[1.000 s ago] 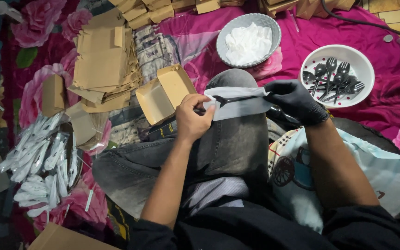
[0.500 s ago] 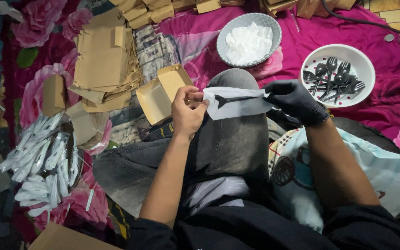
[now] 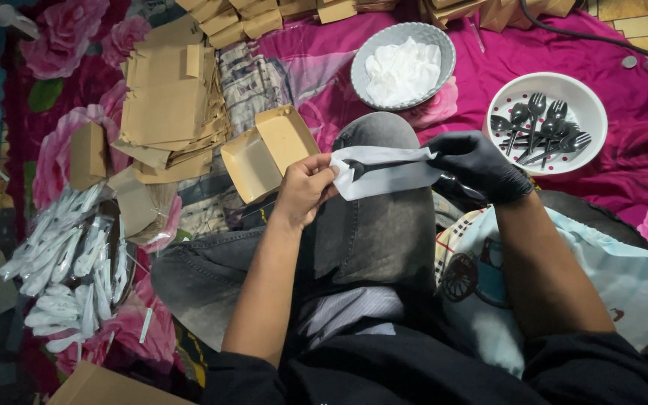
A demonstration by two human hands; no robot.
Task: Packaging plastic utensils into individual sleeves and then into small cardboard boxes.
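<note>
Gripping a clear sleeve [image 3: 384, 174] in both the bare left hand [image 3: 305, 187] and gloved right hand [image 3: 478, 166]; holding its mouth taut should let the black utensil [image 3: 384, 166] slide straight.

Open brown carton [image 3: 268, 154] beside knee

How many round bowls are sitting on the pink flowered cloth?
2. A grey round bowl of white napkins lies beyond the knee; a white dotted round bowl of black plastic cutlery sits to its right. Others may be out of view.
</note>
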